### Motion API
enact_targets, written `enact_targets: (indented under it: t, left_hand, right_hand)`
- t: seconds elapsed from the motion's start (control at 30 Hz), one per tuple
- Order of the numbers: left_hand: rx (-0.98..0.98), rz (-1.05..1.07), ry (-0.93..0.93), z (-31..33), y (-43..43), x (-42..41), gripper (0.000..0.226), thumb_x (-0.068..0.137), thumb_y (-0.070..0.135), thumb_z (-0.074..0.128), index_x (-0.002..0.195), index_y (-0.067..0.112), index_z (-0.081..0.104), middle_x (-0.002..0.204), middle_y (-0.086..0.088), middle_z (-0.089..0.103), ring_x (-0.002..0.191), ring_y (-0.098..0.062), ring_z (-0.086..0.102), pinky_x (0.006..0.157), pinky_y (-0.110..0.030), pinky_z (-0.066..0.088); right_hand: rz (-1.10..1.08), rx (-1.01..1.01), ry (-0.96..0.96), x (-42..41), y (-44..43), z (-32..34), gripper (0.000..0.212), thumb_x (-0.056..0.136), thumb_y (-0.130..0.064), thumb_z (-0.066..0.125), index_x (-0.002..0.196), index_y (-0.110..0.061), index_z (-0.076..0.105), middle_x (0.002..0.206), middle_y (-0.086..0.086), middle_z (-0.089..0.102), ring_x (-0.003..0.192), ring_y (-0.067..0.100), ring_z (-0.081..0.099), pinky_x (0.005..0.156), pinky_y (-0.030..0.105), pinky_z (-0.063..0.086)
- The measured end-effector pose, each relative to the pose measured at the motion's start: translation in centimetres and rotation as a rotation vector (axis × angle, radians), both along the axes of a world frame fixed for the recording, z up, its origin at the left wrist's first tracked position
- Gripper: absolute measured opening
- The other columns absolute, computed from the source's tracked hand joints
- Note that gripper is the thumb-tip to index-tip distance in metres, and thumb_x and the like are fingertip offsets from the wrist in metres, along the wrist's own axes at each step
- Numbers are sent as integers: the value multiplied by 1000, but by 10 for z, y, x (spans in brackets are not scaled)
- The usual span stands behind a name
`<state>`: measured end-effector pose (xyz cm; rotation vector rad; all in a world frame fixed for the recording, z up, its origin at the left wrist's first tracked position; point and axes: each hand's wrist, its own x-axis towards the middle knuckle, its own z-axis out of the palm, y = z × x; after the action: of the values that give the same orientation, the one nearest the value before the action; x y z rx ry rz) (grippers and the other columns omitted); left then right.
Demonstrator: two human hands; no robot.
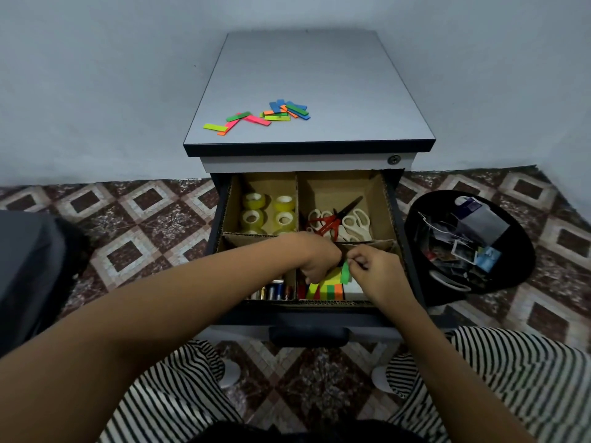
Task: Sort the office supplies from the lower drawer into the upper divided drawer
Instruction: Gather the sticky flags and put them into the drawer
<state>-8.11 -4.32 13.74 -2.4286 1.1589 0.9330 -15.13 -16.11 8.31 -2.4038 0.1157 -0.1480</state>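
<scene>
The upper drawer (388,199) stands pulled out, split by cardboard dividers. Several tape rolls (268,212) fill its back left compartment and several scissors (339,222) lie in the back right one. Batteries (271,291) sit at the front left. Colourful sticky notes (326,290) lie at the front right. My left hand (315,262) reaches down into that front right compartment, fingers curled and partly hidden. My right hand (375,271) pinches a green sticky strip (345,272) just above the notes. The lower drawer is hidden under the upper one.
Several coloured sticky strips (265,116) lie scattered on the grey cabinet top (319,75). A black bin (467,247) with scraps stands on the tiled floor to the right. A dark object (28,270) sits at the left edge. My striped trouser legs flank the drawer front.
</scene>
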Motion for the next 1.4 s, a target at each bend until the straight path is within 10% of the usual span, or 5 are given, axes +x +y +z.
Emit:
enact_targets:
  t: [0.83,1.4]
  left_hand:
    - [71,-130,-167,-2,5,-8,18,91,11,54,109,9,55,72,3,42,65,-12,45,64,-26,41]
    - [-869,485,-456,-52,95,-40,45,89,31,52,127,7,57,130,-13,53,118,-28,52,94,-47,49]
  right_hand:
    - [0,-10,24,-1,2,4,11,88,-8,59,93,-7,69,73,0,63,74,19,62,71,29,48]
    - [90,140,306,12,22,6,19,86,-14,59,72,-26,62,69,-6,65,70,8,63,60,10,46]
